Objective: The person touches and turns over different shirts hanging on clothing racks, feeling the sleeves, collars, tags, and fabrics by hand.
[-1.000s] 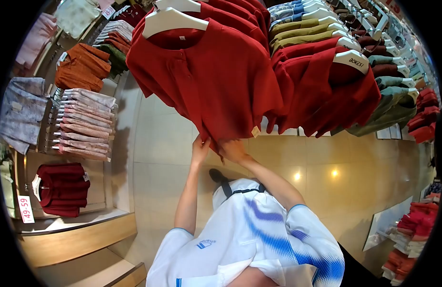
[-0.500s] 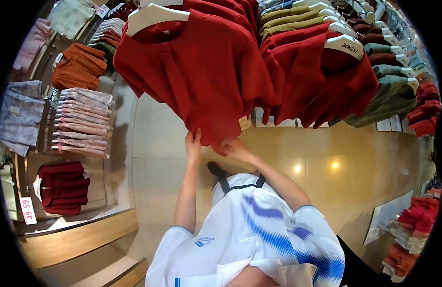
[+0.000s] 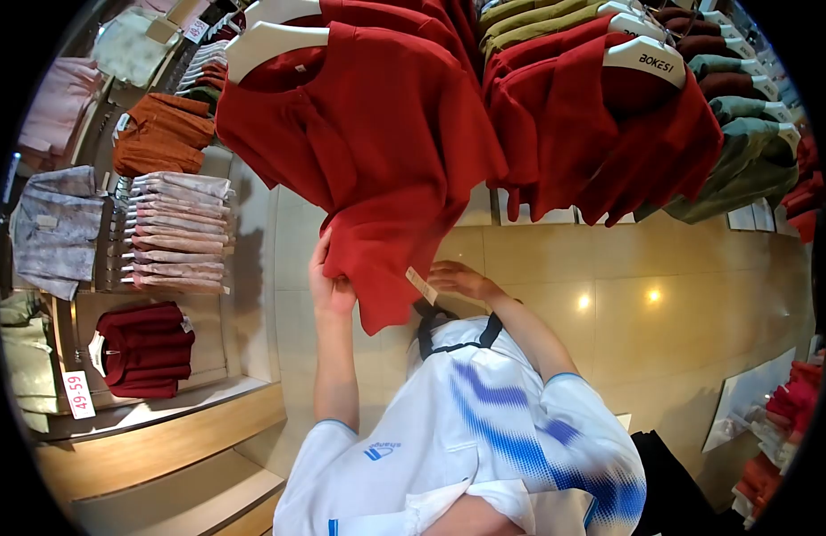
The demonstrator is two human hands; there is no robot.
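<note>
A red shirt [image 3: 386, 116] hangs from a white hanger [image 3: 275, 45] at the front of a rack. Its lower part is pulled toward me, with the hem hanging at an angle. My left hand [image 3: 331, 281] is closed on the hem's left side, fingers partly behind the cloth. A white paper tag [image 3: 421, 285] sticks out from the shirt's right edge. Right beside the tag is my right hand [image 3: 462, 280], its fingers slightly spread and bent; whether they touch the tag or cloth is unclear.
More red shirts on a hanger marked BOKESI [image 3: 645, 61] hang to the right, then green ones [image 3: 743, 170]. At the left are a shelf edge [image 3: 163, 433], a row of patterned clothes [image 3: 181, 228] and a dark red top [image 3: 145, 348]. Tiled floor [image 3: 538, 339] lies below.
The shirt's hem has been drawn lower and toward me, and its tag now sits beside my right hand. That hand has come off the hem's bottom and its fingers have spread.
</note>
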